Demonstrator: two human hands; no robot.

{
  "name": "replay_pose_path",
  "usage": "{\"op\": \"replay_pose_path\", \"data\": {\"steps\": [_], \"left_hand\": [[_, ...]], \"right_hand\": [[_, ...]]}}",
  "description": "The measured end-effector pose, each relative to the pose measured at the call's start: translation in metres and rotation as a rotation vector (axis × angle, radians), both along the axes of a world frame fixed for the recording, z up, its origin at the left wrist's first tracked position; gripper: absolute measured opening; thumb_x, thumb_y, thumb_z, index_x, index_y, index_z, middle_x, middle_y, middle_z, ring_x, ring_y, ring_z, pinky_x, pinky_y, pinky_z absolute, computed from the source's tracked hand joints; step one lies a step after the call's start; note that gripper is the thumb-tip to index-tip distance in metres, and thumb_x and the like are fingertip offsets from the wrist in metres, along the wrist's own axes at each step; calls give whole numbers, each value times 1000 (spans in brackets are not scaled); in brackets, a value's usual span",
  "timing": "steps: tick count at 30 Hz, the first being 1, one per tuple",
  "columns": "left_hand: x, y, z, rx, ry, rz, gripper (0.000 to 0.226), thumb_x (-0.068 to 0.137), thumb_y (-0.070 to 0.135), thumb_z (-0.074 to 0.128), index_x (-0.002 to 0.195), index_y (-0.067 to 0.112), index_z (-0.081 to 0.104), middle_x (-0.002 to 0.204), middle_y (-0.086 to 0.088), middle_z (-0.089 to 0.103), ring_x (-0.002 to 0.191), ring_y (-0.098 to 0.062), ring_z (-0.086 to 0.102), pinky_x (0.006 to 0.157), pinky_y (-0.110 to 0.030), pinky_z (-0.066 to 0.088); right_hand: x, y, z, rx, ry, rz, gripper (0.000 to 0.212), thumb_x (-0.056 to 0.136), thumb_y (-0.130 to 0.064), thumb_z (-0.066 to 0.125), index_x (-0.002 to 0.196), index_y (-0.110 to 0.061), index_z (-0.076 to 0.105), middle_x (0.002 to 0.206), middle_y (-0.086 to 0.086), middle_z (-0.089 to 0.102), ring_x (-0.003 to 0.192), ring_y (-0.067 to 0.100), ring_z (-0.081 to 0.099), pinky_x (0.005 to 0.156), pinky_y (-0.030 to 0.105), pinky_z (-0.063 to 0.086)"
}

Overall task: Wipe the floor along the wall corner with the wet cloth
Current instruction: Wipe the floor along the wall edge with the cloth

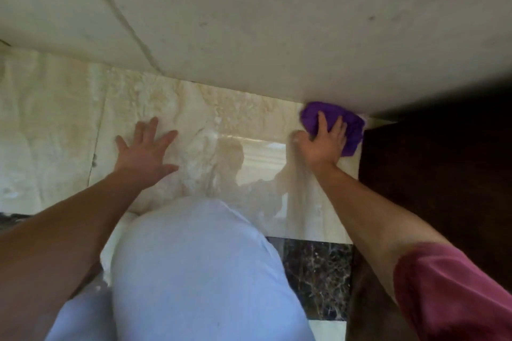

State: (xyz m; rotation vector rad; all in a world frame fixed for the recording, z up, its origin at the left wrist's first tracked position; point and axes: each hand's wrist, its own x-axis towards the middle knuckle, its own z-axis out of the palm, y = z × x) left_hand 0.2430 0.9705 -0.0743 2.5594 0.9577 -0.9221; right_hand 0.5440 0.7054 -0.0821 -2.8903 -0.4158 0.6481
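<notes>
A bunched purple cloth (351, 130) lies on the glossy cream floor tile (249, 124), right where the floor meets the pale wall (277, 36), next to a dark wooden piece. My right hand (324, 144) presses down on the cloth, fingers spread over it and pointing at the wall. My left hand (146, 152) rests flat on the tile to the left, fingers apart, holding nothing. A wet sheen shows on the tile between the two hands.
Dark wooden furniture (443, 188) stands against the wall at the right, close to the cloth. My knee in light blue trousers (194, 271) fills the lower middle. A dark marble tile strip (318, 277) runs beside it. A tile joint (95, 147) crosses the floor at the left.
</notes>
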Motion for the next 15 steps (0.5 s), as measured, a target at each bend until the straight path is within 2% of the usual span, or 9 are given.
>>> {"op": "replay_pose_path", "data": {"steps": [2,4,7,11,15], "left_hand": [[-7,-1,5,-23,-53,55,91,87,59,62,159,39,11,170,-7,-8,156,-35,4,119,-65,21],[-9,-11,14,-23,-192,112,89,88,48,67,160,33,17,170,-11,0,154,-37,17,118,-60,27],[-27,-26,21,7,-296,177,85,88,42,68,158,29,22,170,-12,5,152,-35,23,119,-55,29],[-78,-29,18,-8,-164,263,83,89,48,64,158,34,19,170,-7,-1,156,-32,11,123,-56,19],[-119,-9,27,-3,-8,327,83,92,57,57,159,36,13,171,-6,-5,157,-32,4,125,-56,14]], "right_hand": [[-25,27,-3,-6,-17,129,85,80,-65,49,156,-33,27,167,21,9,154,41,5,124,52,7],[-57,58,-7,0,-39,262,86,80,-66,49,156,-36,25,166,22,10,153,43,6,124,54,8],[-113,132,-11,72,-35,480,83,80,-66,46,155,-38,25,165,23,13,151,45,11,123,57,9],[-170,219,-17,67,24,687,81,84,-70,39,156,-39,20,167,21,7,151,45,8,122,56,6],[-148,215,-11,-19,45,817,71,92,-62,38,156,-44,14,169,14,4,153,38,10,122,53,12]]}}
